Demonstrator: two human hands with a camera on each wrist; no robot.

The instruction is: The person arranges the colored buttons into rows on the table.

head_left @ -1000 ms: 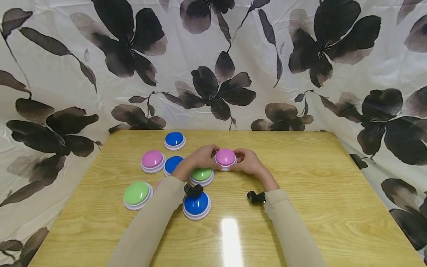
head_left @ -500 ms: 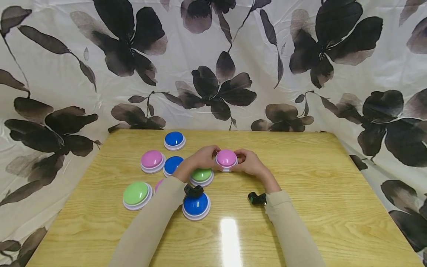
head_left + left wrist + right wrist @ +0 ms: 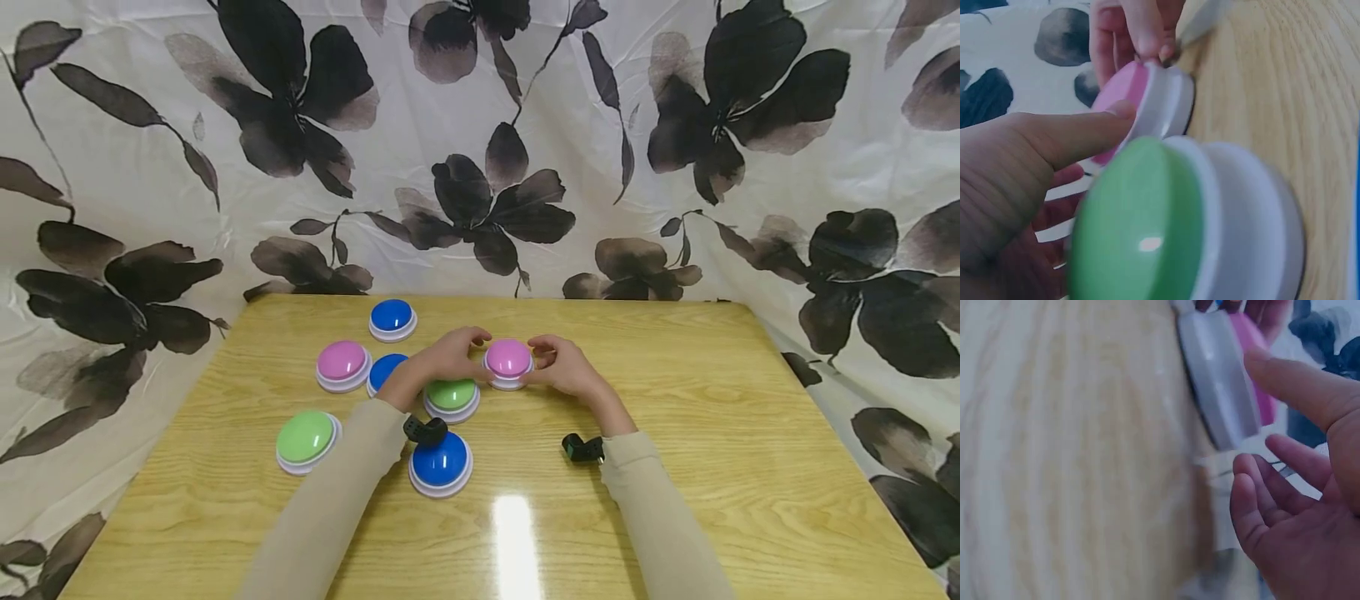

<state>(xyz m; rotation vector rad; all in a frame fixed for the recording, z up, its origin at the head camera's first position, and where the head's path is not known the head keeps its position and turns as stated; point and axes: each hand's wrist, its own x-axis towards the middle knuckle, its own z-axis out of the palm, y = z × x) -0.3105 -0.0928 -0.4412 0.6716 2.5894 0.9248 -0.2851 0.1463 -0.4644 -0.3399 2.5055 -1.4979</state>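
— Left hand [image 3: 448, 354] and right hand [image 3: 564, 367]: I read both as released, fingers loosely bent at opposite sides of the central pink button [image 3: 508, 358], with no grasp on it. Confirm the button's location.

— Confirmed. On my head view it sits on the table [image 3: 675, 483], base down and dome up, between the two hands. On my right wrist view, the thumb lies at its rim and the other fingers hang clear.

— Thumb contact?

— For either hand, I cannot tell whether the thumb tip touches the button or only overlaps it.

— List adjacent units.

— One: green button [image 3: 450, 396], near the central pink button on the person's side, just below the left hand. Two: partly covered blue button [image 3: 384, 372], behind the left wrist. Three: near blue button [image 3: 440, 464], overlapped by the left wrist camera [image 3: 425, 431]. Further left: second pink button [image 3: 342, 362] and second green button [image 3: 304, 437]. Farthest from the person: far blue button [image 3: 392, 317].

— Backdrop?

— I see a white floral curtain [image 3: 570, 183] behind the table
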